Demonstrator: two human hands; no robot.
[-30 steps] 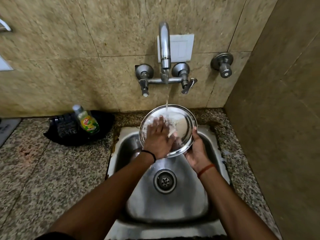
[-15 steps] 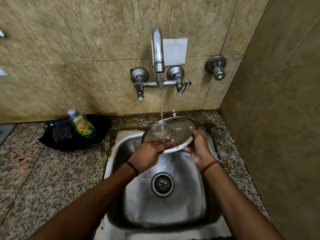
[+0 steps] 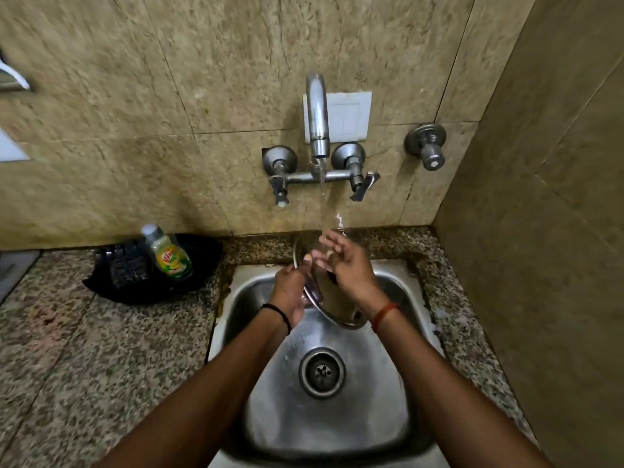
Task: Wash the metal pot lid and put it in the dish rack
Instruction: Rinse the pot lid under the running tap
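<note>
Lid: round shiny steel pot lid (image 3: 332, 307) tilting on edge under running tap water.
Left hand (image 3: 291, 292): fingers gripping rim.
Right hand (image 3: 344, 265): fingers spread, rubbing.

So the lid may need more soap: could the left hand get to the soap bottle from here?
Probably yes: the soap bottle stands uncovered on the counter left of the sink, but the left hand is holding the lid.

Metal lid (image 3: 332, 307) on edge under tap (image 3: 317, 119) water, left hand (image 3: 291, 292) gripping its rim, right hand (image 3: 344, 265) flat against it, over steel sink (image 3: 398, 288).
</note>
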